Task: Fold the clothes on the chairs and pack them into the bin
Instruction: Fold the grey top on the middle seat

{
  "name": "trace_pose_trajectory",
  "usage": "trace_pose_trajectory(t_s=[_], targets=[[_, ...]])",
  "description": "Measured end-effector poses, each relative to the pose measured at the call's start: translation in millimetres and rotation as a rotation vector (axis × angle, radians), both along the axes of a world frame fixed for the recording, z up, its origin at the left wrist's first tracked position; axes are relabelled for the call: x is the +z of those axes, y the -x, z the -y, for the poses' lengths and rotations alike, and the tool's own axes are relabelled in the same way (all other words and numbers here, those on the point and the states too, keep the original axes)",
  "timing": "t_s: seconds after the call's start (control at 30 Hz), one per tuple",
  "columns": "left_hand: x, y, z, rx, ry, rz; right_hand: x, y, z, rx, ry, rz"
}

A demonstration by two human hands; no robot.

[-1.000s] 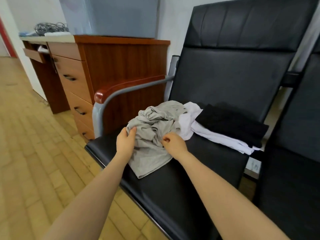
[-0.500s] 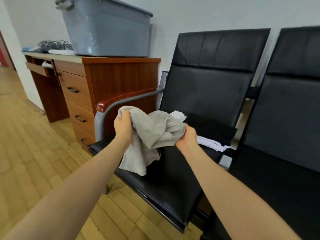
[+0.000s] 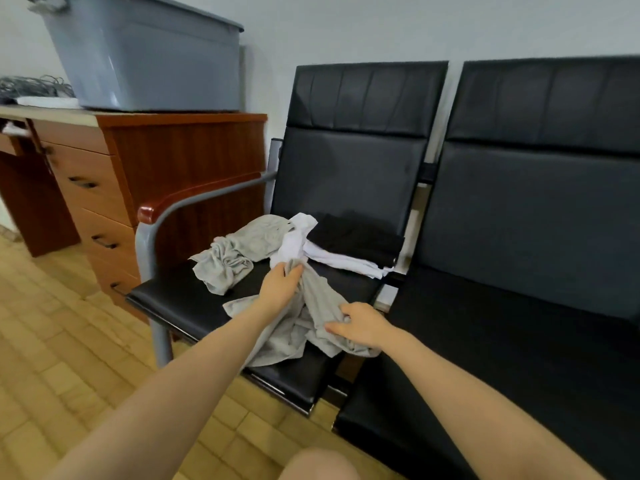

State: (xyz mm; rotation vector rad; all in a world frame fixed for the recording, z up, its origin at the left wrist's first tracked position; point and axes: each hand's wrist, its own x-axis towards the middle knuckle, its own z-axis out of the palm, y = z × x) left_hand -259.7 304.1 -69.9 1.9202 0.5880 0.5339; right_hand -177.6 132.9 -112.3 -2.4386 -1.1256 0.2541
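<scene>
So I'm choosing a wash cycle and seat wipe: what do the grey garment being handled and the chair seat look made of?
Grey garment: soft matte knit, likely cotton jersey; it drapes and crumples limply. Chair seat: smooth black leather or imitation, judging by its dull sheen.

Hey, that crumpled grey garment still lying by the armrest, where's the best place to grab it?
Probably the loose flat edge of the second grey garment at the seat's front, reached from the front. The middle is bunched, and the white garment overlaps its back end, so lifting there may drag that along.

Both hands (image 3: 322, 308) on gray garment (image 3: 294, 330)
</scene>
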Motion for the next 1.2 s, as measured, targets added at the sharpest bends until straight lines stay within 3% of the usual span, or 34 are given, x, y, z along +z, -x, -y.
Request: trace_pose_trajectory(t_s=[0.17,0.3,0.37,0.53,0.63,0.7,0.87,0.97,1.07,1.2], targets=[[22.7,-24.1,55.9,-0.129,0.021,0.127,36.8,-9.6,87.2,-0.206,-0.407,-0.497],[42.4,-42.1,130.0,-0.280,0.076,0.229,82.7,-15.8,181.5,-0.361,-0.739,-0.694],[53.3,-52.1,173.1,-0.359,0.190,0.254,100.8,-17.2,220.3,-0.405,-0.875,-0.807],[61.2,-76.9,275.7,-0.539,0.551,0.031,102.6,-31.0,311.1,-0.580,-1.100,-1.039],[39.9,-90.4,305.4,-0.486,0.582,-0.046,81.3,-31.4,342.6,-0.801,-1.104,-1.110],[18.9,-96.9,310.5,-0.381,0.481,-0.107,58.4,-32.3,357.1,-0.913,-1.185,-1.064],[-27.0,-99.7,299.5,-0.252,-0.236,-0.336,21.7,-28.2,380.4,-1.066,-1.185,-0.860],[-26.8,-104.3,311.5,-0.245,-0.588,-0.203,7.4,-26.2,383.6,-1.075,-0.991,-0.738],[-18.6,-113.4,345.3,-0.507,-0.683,-0.019,-1.6,-25.3,382.2,-1.059,-0.866,-0.632],[-25.7,-124.3,371.1,-0.771,-0.733,-0.114,-11.6,-26.2,395.6,-1.076,-0.863,-0.446]])
